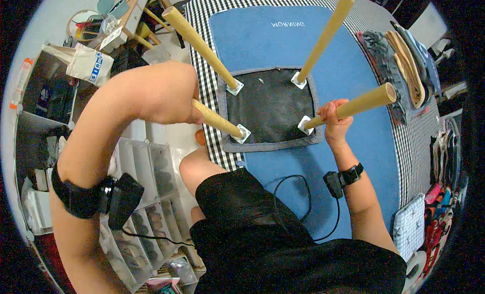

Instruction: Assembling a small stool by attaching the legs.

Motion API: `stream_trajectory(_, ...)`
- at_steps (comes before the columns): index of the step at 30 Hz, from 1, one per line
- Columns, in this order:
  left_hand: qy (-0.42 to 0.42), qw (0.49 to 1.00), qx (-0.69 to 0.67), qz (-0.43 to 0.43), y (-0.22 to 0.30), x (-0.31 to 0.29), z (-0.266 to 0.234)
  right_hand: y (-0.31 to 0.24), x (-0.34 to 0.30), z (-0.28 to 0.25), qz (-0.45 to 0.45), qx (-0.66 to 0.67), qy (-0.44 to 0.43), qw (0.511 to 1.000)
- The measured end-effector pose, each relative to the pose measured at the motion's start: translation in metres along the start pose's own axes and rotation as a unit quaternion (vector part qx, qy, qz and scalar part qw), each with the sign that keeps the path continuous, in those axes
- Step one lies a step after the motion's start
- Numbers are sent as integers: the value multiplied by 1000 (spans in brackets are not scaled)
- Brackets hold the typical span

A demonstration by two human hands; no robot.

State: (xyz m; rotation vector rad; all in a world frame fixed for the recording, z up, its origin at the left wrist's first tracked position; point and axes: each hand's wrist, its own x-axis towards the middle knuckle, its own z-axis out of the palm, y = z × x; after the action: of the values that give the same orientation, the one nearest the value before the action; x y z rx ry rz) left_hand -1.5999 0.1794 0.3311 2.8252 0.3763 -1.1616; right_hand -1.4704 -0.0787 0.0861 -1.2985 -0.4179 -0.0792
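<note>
An upturned stool lies on the blue mat [262,38], its black underside [270,107] facing up inside a grey padded rim. Wooden legs rise from white square plates at its corners. My left hand [169,92] is wrapped round the near left leg [220,121], hiding that leg's upper end. Around the lower part of the near right leg [366,102], close to its plate, my right hand [336,119] is closed. The far left leg [199,45] and far right leg [326,38] stand untouched, splaying outward.
Folded clothes [404,66] are piled along the right side on a checked cloth [409,147]. Clear plastic drawers [144,167] and open shelves stand to the left, with a white cloth bag [90,64] above. A black cable [308,193] loops over the mat near my lap.
</note>
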Motion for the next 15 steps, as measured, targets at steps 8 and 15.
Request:
stream_trajectory(8,139,958,216,126,17,-33,31,12,-4,11,-67,45,-22,997)
stream_trajectory(15,119,955,229,142,13,-15,23,20,2,-12,-8,6,7,1000)
